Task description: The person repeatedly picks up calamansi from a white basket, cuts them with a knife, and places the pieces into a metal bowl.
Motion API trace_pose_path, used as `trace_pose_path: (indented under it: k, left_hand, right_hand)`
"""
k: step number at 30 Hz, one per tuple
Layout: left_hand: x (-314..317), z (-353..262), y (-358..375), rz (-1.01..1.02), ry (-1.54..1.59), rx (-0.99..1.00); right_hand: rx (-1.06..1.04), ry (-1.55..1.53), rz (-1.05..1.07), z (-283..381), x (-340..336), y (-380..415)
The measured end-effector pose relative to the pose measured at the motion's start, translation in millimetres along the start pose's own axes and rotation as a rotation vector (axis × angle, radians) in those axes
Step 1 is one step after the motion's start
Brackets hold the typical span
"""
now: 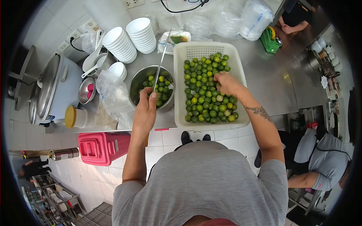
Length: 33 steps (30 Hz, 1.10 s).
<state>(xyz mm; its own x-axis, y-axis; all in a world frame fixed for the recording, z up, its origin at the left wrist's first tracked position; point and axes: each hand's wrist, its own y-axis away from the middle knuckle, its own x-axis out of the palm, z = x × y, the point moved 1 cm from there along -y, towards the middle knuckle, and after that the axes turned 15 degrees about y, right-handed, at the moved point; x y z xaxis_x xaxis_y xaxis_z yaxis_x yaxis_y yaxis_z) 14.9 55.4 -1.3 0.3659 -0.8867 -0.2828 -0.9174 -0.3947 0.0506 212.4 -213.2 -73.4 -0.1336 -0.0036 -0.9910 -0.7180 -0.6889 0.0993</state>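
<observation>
Green limes (205,107), a few of them yellowish, fill much of a white perforated plastic basket (244,113) on the steel counter. My right hand (228,83) reaches into this basket, its fingers curled down around a lime, which they mostly hide. To its left stands a round metal pot (132,90) with more limes (163,90) inside. Over the pot's near side, my left hand (148,103) is closed on a long thin metal tool (163,56), knife-like in shape, that points away from me. Its handle end is hidden in the hand.
Stacked white bowls (141,35), a plastic bag (113,92) and a yellow-lidded tub (71,116) stand left. Behind the basket lie clear bags (230,24) and a green dispenser (270,40). A pink bin (102,148) sits on the floor. Another person (328,158) is at the right.
</observation>
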Motion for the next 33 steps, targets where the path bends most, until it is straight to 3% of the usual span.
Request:
trace_pose_path:
  k: [4, 7, 10, 12, 15, 16, 24, 31, 33]
  left_hand:
    - [4, -10, 5, 0.094, 0.017, -0.023]
    - [12, -13, 13, 0.155, 0.071, -0.004]
    - [24, -17, 20, 0.261, 0.086, -0.036]
    - [30, -22, 25, 0.335, 0.053, -0.032]
    - [42, -12, 30, 0.338, 0.009, 0.166]
    - [42, -15, 33, 0.382, 0.034, 0.047]
    - [42, -17, 39, 0.41, -0.096, 0.055]
    - [49, -24, 37, 0.364, -0.167, 0.047]
    - [50, -17, 33, 0.335, -0.158, 0.142]
  right_hand:
    - [0.093, -0.164, 0.02, 5, -19, 6]
    - [0.281, -1.255, -0.056, 16, -24, 14]
    - [0.235, -1.774, -0.007, 33, -23, 22]
    - [0.142, -1.859, -0.016, 49, -22, 27]
    - [0.073, -1.868, -0.077, 64, -22, 28]
    - [0.062, -1.851, -0.105, 68, -21, 28]
    - [0.097, -1.738, -0.25, 83, -18, 25]
    - [0.031, -1.485, -0.146, 102, -18, 29]
    - [-0.011, -1.48, -0.114, 111, -18, 31]
